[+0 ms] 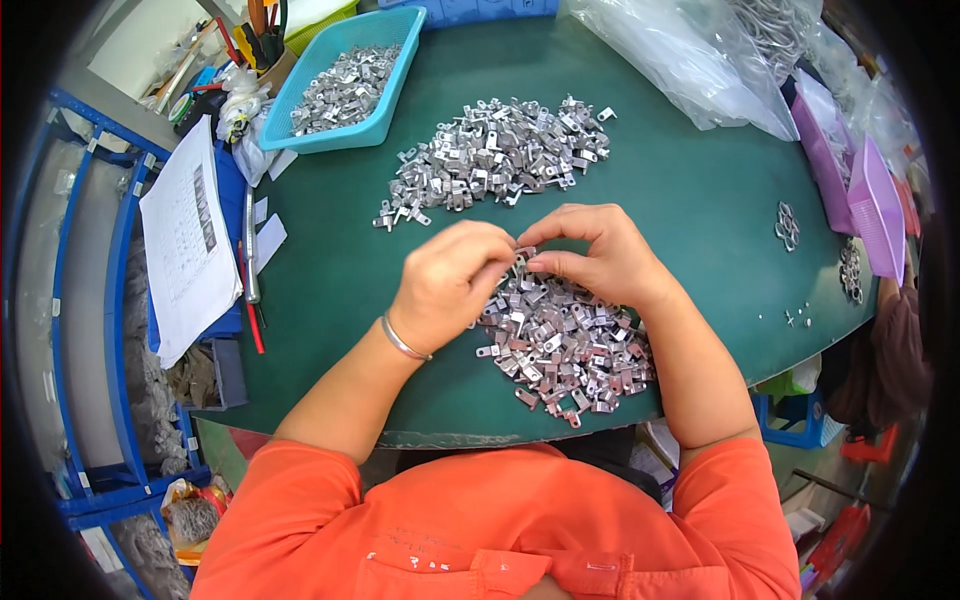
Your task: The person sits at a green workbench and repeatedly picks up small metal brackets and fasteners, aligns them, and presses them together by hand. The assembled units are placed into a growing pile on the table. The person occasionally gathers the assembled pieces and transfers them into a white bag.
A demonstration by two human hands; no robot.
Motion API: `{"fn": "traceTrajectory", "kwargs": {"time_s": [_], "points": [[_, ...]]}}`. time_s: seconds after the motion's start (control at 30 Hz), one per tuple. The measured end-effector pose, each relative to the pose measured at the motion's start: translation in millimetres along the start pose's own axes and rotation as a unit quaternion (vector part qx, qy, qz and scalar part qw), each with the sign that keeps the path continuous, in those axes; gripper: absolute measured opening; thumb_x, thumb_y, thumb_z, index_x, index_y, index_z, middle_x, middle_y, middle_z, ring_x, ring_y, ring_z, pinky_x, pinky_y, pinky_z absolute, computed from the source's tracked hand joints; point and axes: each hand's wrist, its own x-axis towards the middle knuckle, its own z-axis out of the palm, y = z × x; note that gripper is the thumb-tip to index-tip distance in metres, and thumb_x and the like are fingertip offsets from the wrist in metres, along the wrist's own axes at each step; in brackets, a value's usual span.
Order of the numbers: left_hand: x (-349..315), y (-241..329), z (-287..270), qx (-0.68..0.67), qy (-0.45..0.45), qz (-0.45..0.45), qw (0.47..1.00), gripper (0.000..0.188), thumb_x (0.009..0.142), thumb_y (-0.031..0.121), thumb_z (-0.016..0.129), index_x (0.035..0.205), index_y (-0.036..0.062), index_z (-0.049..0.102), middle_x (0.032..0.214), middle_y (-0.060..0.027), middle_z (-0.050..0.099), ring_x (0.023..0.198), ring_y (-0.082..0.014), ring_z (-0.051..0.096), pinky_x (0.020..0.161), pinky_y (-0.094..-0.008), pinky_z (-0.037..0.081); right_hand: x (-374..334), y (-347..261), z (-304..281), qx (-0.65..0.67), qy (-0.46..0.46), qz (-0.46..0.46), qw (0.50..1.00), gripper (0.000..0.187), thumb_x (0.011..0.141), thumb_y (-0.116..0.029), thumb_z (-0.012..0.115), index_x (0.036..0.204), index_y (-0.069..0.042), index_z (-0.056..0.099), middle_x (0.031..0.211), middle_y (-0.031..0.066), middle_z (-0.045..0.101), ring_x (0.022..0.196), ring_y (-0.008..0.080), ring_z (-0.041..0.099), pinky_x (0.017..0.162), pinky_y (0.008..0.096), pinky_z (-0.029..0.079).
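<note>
My left hand (447, 281), with a silver bangle at the wrist, is closed in a pinch; what its fingertips hold is hidden. Facing it, my right hand (606, 257) has thumb and forefinger around a small metal bracket (523, 254), the two hands' fingertips nearly meeting. Just below them, close to the table's front edge, spreads a near pile of small bent metal brackets (572, 345), each with a hole. Farther back lies a second pile of similar metal brackets (497, 152).
A turquoise basket (399, 88) of small metal parts stands at the back left of the green table (330, 270). Papers (190, 240) and a red pen (250, 300) lie left. Clear plastic bags (690, 60) sit back right, near purple baskets (878, 225) and metal rings (787, 227).
</note>
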Motion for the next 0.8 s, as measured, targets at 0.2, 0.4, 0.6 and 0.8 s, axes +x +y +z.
{"fn": "traceTrajectory", "kwargs": {"time_s": [0.2, 0.4, 0.6, 0.8], "points": [[-2, -44, -34, 0.331, 0.085, -0.094, 0.935, 0.03, 0.071, 0.008, 0.076, 0.095, 0.0044, 0.059, 0.095, -0.0127, 0.055, 0.085, -0.0304, 0.056, 0.072, -0.0382, 0.047, -1, -8, 2, 0.09, 0.024, 0.037, 0.995, 0.033, 0.071, 0.003, 0.074, 0.102, -0.004, 0.063, 0.094, 0.0035, 0.068, 0.087, 0.0112, 0.062, 0.078, 0.0274, 0.049], [-12, -50, -28, 0.249, -0.003, -0.208, 0.946, 0.039, 0.071, 0.002, 0.075, 0.104, 0.0041, 0.054, 0.093, -0.0103, 0.053, 0.073, -0.0222, 0.058, 0.068, -0.0314, 0.05, -2, -7, -5, 0.101, -0.011, 0.049, 0.994, 0.036, 0.068, 0.005, 0.074, 0.101, -0.005, 0.063, 0.096, 0.0041, 0.067, 0.089, 0.0129, 0.062, 0.081, 0.0278, 0.048], [-7, -46, -26, 0.056, 0.051, -0.2, 0.977, 0.023, 0.072, -0.005, 0.071, 0.091, 0.0001, 0.058, 0.09, -0.007, 0.056, 0.073, -0.0148, 0.061, 0.063, -0.0237, 0.051, 1, -11, -20, 0.039, -0.103, -0.005, 0.994, 0.014, 0.076, -0.006, 0.074, 0.087, -0.002, 0.068, 0.089, 0.0061, 0.067, 0.086, 0.0179, 0.063, 0.077, 0.0301, 0.049], [-9, -37, -19, 0.148, -0.017, -0.082, 0.985, 0.026, 0.067, 0.005, 0.076, 0.09, 0.0032, 0.063, 0.091, -0.008, 0.054, 0.087, -0.0272, 0.056, 0.076, -0.035, 0.047, 35, 9, 3, -0.322, 0.042, -0.053, 0.944, 0.012, 0.079, -0.003, 0.064, 0.09, -0.005, 0.067, 0.089, 0.0095, 0.062, 0.084, 0.0309, 0.061, 0.072, 0.0384, 0.05]]}}
